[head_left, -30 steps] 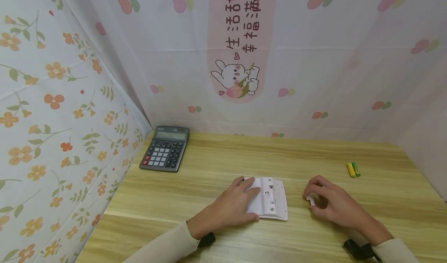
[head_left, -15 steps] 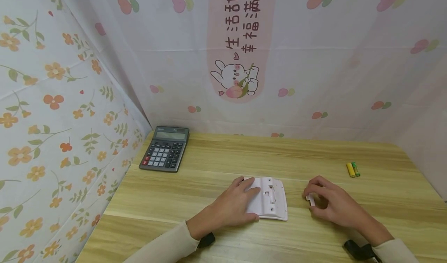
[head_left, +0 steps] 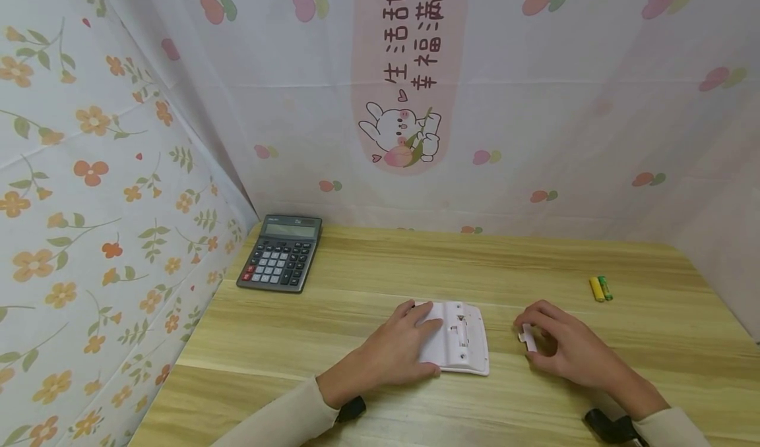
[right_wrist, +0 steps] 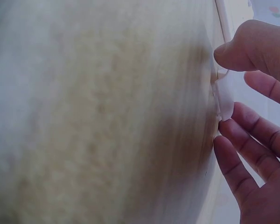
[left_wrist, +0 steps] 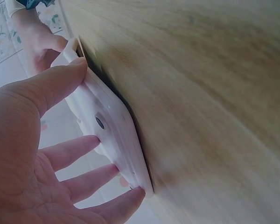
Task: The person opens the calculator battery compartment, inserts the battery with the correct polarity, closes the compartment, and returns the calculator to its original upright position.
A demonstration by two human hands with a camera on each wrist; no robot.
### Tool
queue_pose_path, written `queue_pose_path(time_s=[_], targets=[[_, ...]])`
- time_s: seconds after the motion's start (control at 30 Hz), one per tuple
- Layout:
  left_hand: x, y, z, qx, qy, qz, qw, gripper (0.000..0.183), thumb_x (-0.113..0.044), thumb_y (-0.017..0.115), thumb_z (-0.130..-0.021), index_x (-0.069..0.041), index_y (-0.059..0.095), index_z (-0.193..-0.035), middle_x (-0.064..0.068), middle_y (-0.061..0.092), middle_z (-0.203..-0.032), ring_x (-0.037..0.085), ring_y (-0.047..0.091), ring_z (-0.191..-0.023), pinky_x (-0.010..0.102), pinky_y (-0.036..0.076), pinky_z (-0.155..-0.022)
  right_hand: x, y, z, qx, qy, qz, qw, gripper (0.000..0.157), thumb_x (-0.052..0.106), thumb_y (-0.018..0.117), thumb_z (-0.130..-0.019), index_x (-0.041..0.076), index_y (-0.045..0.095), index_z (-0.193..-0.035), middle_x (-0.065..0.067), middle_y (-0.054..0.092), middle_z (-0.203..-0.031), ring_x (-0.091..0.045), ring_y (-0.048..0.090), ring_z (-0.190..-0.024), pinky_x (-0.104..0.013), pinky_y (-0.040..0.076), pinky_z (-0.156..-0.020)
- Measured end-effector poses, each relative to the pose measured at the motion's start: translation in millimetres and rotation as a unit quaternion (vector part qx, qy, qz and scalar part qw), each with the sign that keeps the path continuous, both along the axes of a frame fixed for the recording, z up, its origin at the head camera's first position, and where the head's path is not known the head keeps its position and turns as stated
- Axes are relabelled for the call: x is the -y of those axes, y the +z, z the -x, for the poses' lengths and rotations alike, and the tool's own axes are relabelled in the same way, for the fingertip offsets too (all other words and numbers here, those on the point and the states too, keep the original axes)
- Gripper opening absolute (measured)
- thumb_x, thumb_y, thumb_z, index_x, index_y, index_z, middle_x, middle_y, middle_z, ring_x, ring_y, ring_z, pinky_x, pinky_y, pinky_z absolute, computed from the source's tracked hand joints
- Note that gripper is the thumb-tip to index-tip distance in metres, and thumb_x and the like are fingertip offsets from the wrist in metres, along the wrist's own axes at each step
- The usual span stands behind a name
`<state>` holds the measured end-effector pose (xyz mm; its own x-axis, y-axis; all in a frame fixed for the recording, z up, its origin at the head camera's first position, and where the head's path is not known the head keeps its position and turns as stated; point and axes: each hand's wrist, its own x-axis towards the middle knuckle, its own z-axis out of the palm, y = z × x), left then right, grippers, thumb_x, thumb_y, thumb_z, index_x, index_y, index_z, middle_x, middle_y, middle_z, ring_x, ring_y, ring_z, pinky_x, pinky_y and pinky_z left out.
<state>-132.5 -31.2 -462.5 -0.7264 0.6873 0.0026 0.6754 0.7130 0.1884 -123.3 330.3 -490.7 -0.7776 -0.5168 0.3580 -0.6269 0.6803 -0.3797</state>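
Observation:
A white calculator (head_left: 470, 345) lies face down on the wooden table, its narrow battery compartment uncovered between two screws. My left hand (head_left: 398, 345) holds it steady, thumb at the near edge and fingers spread over the back. In the left wrist view the fingertips (left_wrist: 113, 169) meet the white casing. To the right, my right hand (head_left: 567, 348) pinches a small white battery cover (head_left: 528, 337) between thumb and fingers, close over the table. The right wrist view shows the cover (right_wrist: 225, 95) as a thin piece with the thumb above it.
A dark grey calculator (head_left: 282, 252) stands face up at the back left. Two batteries, one yellow (head_left: 596, 289) and one green (head_left: 605, 287), lie side by side beyond my right hand. Patterned curtains (head_left: 487, 104) hang behind and to the left.
The battery cover has turned slightly in my right fingers, and those fingers have shifted a little. My left hand and the white calculator stay put.

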Motion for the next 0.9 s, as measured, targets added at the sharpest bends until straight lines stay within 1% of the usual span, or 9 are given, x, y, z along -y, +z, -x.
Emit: queue_pose_path(time_s=[0.27,0.37,0.57,0.73,0.9], targets=[[0.2,-1.1,-0.8,0.0,-0.003,0.002,1.0,0.077,-0.056,0.083,-0.095,-0.014,0.062,-0.156,0.015,0.048,-0.168,0.039,0.045,-0.154,0.045,0.037,-0.127,0.5,-0.8,-3.3,-0.001,-0.016,-0.014,1.0,0.059,0.008,0.099,-0.073,0.03,0.071,-0.119,0.013,0.063,-0.124,-0.008,0.06,-0.1,-0.029,0.056,-0.078],[0.2,-1.9,-0.7,0.001,-0.002,0.0,1.0,0.077,-0.056,0.083,-0.095,-0.015,0.062,-0.157,0.015,0.048,-0.168,0.04,0.045,-0.153,0.045,0.039,-0.126,0.2,-1.4,-4.2,-0.003,-0.02,-0.019,1.0,0.059,0.01,0.1,-0.073,0.029,0.072,-0.122,0.011,0.064,-0.125,-0.009,0.061,-0.102,-0.03,0.056,-0.08],[0.6,-2.5,-0.2,-0.001,-0.003,-0.005,1.0,0.077,-0.056,0.084,-0.094,-0.015,0.062,-0.156,0.014,0.049,-0.167,0.04,0.047,-0.152,0.044,0.04,-0.126,-0.7,-3.4,-4.5,0.001,-0.021,-0.012,1.0,0.06,0.011,0.1,-0.074,0.029,0.072,-0.124,0.01,0.064,-0.127,-0.008,0.058,-0.101,-0.03,0.055,-0.078],[1.4,-1.9,1.1,0.011,0.0,-0.011,0.9999,0.078,-0.055,0.084,-0.094,-0.015,0.062,-0.156,0.014,0.049,-0.168,0.038,0.046,-0.154,0.044,0.037,-0.127,-0.5,-3.7,-4.6,0.01,-0.025,-0.007,1.0,0.059,0.012,0.099,-0.075,0.03,0.071,-0.124,0.011,0.063,-0.127,-0.009,0.057,-0.101,-0.031,0.054,-0.077],[1.4,0.3,1.1,0.021,0.006,-0.018,0.9996,0.077,-0.053,0.086,-0.093,-0.015,0.063,-0.156,0.013,0.049,-0.168,0.038,0.046,-0.154,0.043,0.036,-0.127,0.1,-2.1,-5.1,0.024,-0.029,-0.004,0.999,0.058,0.015,0.1,-0.078,0.028,0.071,-0.127,0.009,0.063,-0.128,-0.009,0.057,-0.101,-0.032,0.055,-0.077]])
